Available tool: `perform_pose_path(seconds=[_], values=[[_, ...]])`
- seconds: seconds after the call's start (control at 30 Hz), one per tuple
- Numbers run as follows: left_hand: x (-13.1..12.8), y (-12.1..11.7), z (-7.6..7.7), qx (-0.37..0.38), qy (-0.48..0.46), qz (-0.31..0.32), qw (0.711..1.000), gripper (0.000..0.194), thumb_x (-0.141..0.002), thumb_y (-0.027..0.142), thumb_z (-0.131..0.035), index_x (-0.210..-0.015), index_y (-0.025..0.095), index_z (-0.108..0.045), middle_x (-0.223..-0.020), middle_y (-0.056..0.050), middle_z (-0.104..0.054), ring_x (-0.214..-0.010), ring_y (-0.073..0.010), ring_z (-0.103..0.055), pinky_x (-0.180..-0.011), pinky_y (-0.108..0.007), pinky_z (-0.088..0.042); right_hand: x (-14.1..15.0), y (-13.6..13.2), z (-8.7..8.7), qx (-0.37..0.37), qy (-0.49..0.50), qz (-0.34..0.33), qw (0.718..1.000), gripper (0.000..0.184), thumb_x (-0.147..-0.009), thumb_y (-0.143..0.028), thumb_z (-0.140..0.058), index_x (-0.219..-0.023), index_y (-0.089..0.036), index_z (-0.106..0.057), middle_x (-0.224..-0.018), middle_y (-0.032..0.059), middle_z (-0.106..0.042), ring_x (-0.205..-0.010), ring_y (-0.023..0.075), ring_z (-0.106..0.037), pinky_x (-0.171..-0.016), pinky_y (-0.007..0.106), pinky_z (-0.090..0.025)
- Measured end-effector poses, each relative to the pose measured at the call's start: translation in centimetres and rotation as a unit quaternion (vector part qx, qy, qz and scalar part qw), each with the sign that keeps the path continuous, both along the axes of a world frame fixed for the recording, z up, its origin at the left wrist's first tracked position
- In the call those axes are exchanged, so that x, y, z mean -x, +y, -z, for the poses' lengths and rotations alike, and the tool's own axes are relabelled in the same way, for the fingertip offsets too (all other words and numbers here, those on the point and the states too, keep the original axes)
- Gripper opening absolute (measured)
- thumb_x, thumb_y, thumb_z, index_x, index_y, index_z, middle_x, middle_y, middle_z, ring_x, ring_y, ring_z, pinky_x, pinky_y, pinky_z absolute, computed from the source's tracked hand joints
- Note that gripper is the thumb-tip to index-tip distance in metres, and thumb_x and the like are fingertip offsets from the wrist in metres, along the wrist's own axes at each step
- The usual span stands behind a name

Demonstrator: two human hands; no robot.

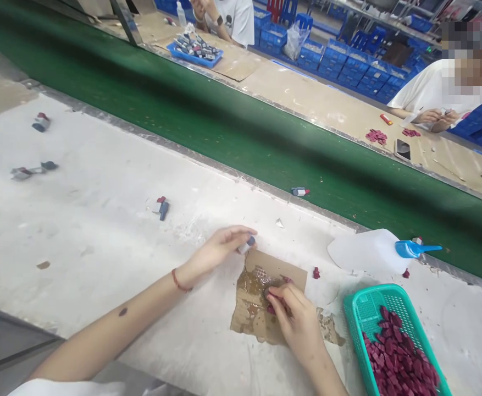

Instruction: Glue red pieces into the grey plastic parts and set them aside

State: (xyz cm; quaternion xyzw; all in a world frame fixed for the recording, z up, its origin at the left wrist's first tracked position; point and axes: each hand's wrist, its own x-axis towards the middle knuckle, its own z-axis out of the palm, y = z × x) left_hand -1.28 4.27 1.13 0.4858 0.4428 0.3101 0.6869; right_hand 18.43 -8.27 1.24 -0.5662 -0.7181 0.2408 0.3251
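Note:
My left hand lies on the white table with its fingers pinched on a small grey and white part at the upper left corner of a stained cardboard piece. My right hand rests on that cardboard, fingers curled on a small dark red piece. A red cord circles my left wrist. A teal basket with several dark red pieces stands just right of my right hand.
Small assembled parts lie scattered on the table to the left. A blue scoop rests on a white sheet. A green conveyor belt runs behind, carrying one part. Two other people work across it, beside blue trays.

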Motion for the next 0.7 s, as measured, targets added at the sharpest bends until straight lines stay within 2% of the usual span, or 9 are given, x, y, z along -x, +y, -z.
perform_pose_path(seconds=[0.1, 0.17, 0.27, 0.37, 0.5, 0.7], values=[[-0.8, -2.0, -0.4, 0.033, -0.042, 0.017, 0.998, 0.032, -0.082, 0.044, -0.067, -0.095, 0.014, -0.069, -0.089, -0.007, -0.074, -0.086, -0.0192, -0.064, -0.078, -0.031, -0.048, 0.0, 0.2, 0.2, -0.020, -0.040, -0.019, 0.999, 0.021, -0.100, -0.022, -0.046, -0.091, -0.020, -0.065, -0.075, 0.0042, -0.068, -0.068, 0.0188, -0.067, -0.061, 0.028, -0.054], [-0.9, -2.6, -0.4, 0.069, -0.065, 0.027, 0.995, 0.033, -0.082, 0.043, -0.069, -0.098, 0.014, -0.069, -0.090, -0.007, -0.075, -0.086, -0.0192, -0.064, -0.075, -0.030, -0.048, -0.2, 0.3, 0.0, -0.015, -0.060, -0.024, 0.998, 0.021, -0.100, -0.021, -0.045, -0.091, -0.021, -0.064, -0.076, 0.0044, -0.068, -0.070, 0.0193, -0.067, -0.063, 0.029, -0.055], [-0.9, -3.1, 0.0, 0.132, -0.098, 0.034, 0.986, 0.038, -0.080, 0.043, -0.072, -0.107, 0.015, -0.068, -0.098, -0.009, -0.074, -0.082, -0.0178, -0.064, -0.067, -0.027, -0.046, -0.5, 0.2, -0.3, 0.008, -0.071, -0.030, 0.997, 0.021, -0.099, -0.020, -0.045, -0.089, -0.022, -0.063, -0.074, 0.0029, -0.066, -0.068, 0.0185, -0.065, -0.060, 0.028, -0.053], [-1.0, -3.5, 0.2, 0.170, -0.137, 0.027, 0.975, 0.037, -0.077, 0.039, -0.076, -0.105, 0.016, -0.069, -0.103, -0.009, -0.072, -0.082, -0.0160, -0.064, -0.068, -0.026, -0.048, -0.7, 0.1, -0.6, 0.015, -0.064, -0.037, 0.997, 0.022, -0.100, -0.021, -0.044, -0.087, -0.022, -0.063, -0.071, 0.0019, -0.064, -0.064, 0.0177, -0.063, -0.057, 0.028, -0.050], [-1.0, -3.8, 0.3, 0.198, -0.169, 0.025, 0.965, 0.031, -0.076, 0.033, -0.079, -0.101, 0.017, -0.071, -0.096, -0.005, -0.070, -0.081, -0.0137, -0.063, -0.074, -0.026, -0.050, -0.7, 0.0, -0.9, 0.037, -0.065, -0.041, 0.996, 0.021, -0.100, -0.021, -0.045, -0.086, -0.022, -0.061, -0.072, 0.0014, -0.064, -0.063, 0.0166, -0.062, -0.056, 0.027, -0.049], [-1.4, -4.1, 0.5, 0.235, -0.189, 0.056, 0.952, 0.041, -0.063, 0.032, -0.088, -0.097, 0.016, -0.070, -0.091, -0.003, -0.068, -0.073, -0.0103, -0.062, -0.072, -0.024, -0.051, 0.0, 0.4, -0.5, 0.006, -0.041, -0.051, 0.998, 0.022, -0.100, -0.021, -0.044, -0.087, -0.022, -0.061, -0.072, 0.0026, -0.064, -0.065, 0.0173, -0.063, -0.059, 0.027, -0.050]])
